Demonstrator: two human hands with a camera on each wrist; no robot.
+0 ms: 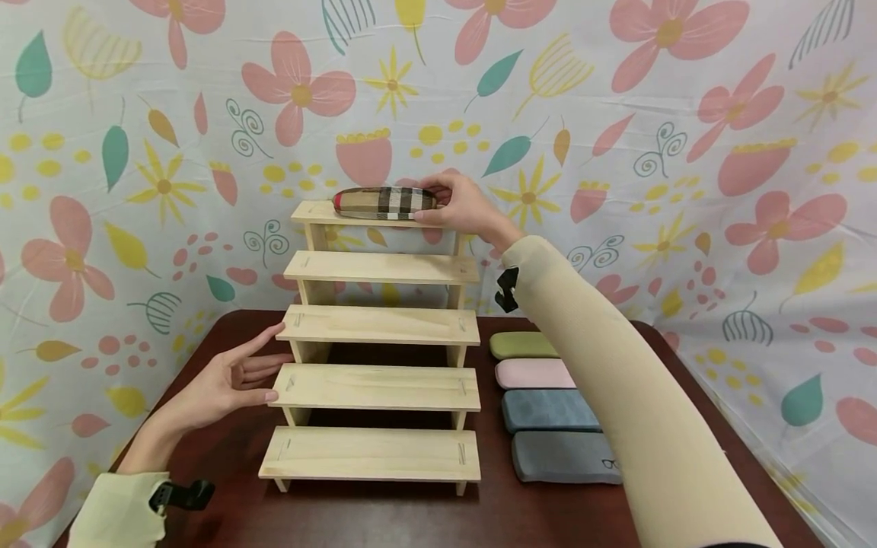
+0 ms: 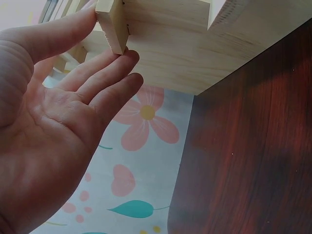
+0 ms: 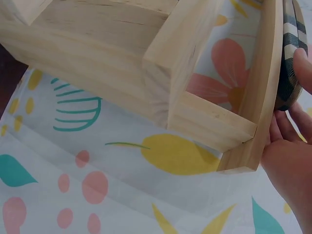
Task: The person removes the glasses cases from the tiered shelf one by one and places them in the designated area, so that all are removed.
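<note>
On the top tier of a five-tier wooden display stand (image 1: 380, 325) lies a plaid glasses case (image 1: 384, 202), tan with black and white bands and a red spot at its left end. My right hand (image 1: 460, 204) grips the right end of the case, thumb in front and fingers behind. In the right wrist view, the case (image 3: 291, 58) lies along the top plank (image 3: 265, 92). At the stand's left side, my left hand (image 1: 229, 380) holds the end of the second plank from the bottom between thumb and fingers, as the left wrist view shows; its index fingertip touches the plank above.
Right of the stand, several glasses cases lie in a column on the dark red table (image 1: 384, 517): green (image 1: 524, 345), pink (image 1: 534, 374), blue (image 1: 548, 411) and grey (image 1: 565, 457). My right sleeve (image 1: 617, 358) covers part of them. A flowered cloth (image 1: 205, 152) hangs behind.
</note>
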